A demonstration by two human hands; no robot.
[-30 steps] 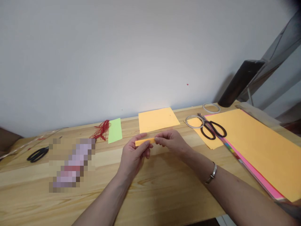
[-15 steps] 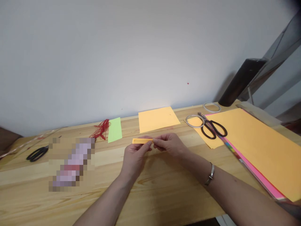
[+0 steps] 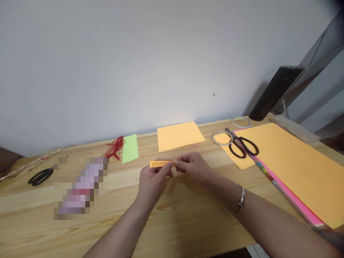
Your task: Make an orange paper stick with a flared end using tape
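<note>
A narrow folded strip of orange paper (image 3: 158, 163) is held above the middle of the wooden table (image 3: 118, 204). My left hand (image 3: 153, 178) is closed on its left and middle part, thumb on top. At the strip's right end, the fingertips of my right hand (image 3: 192, 166) pinch the paper, close beside the left thumb. The underside of the strip and several fingers behind it are hidden. Beyond my hands, a flat orange paper sheet (image 3: 180, 136) lies near the wall.
Black-handled scissors (image 3: 243, 147) and a tape roll (image 3: 222, 137) lie right, beside a stack of coloured paper (image 3: 298, 161). A second tape roll (image 3: 241, 122) and a black cylinder (image 3: 274, 95) are behind. Left are green paper (image 3: 130, 148), red string (image 3: 115, 147), other scissors (image 3: 41, 176) and a pixelated patch.
The left end of the orange strip has tilted slightly downward, with my left hand shifting a little left and down. My right hand keeps its pinch. The whole view has shifted slightly.
</note>
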